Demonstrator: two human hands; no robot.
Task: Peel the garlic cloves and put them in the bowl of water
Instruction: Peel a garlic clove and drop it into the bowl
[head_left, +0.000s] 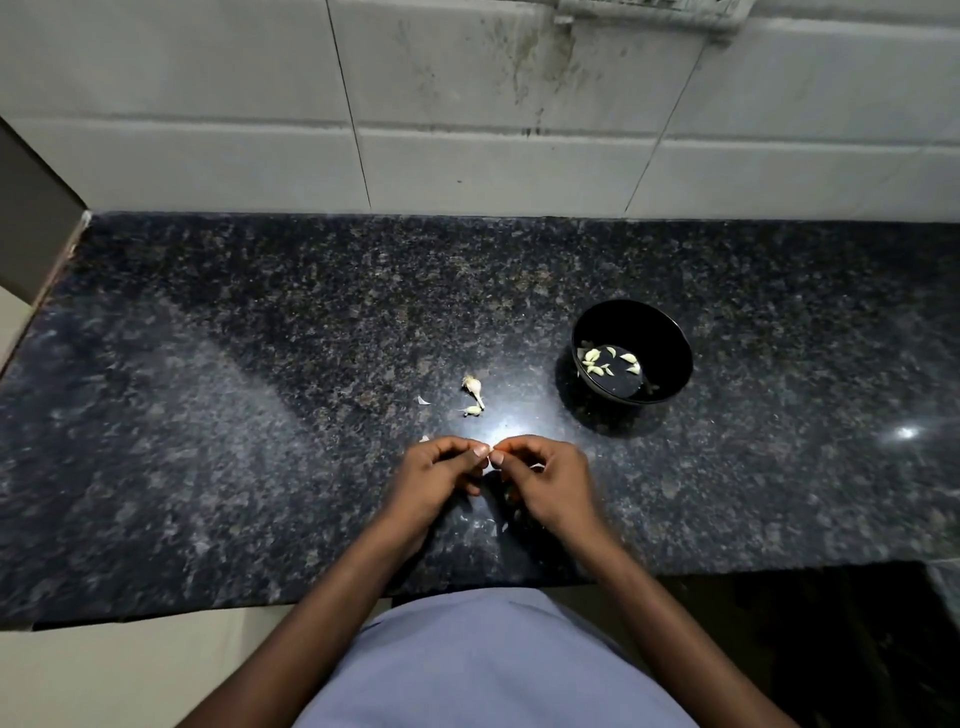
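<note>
Near the counter's (208, 415) front edge, the left hand (441, 480) and right hand (545, 480) pinch 1 small garlic clove (487, 450) between curled fingertips. It looks light, firm, with papery, slippery skin, best nipped at the tip. The bowl (670, 338) sits toward the counter's right, holding peeled cloves (597, 364).

bowl (670, 332): black | counter (260, 415): dark speckled | cloves (597, 364): pale yellow-green

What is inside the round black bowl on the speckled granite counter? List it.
The round black bowl holds shallow water with several pale peeled garlic cloves lying in it. Its near wall hides part of the bottom, so an exact count cannot be given.
</note>
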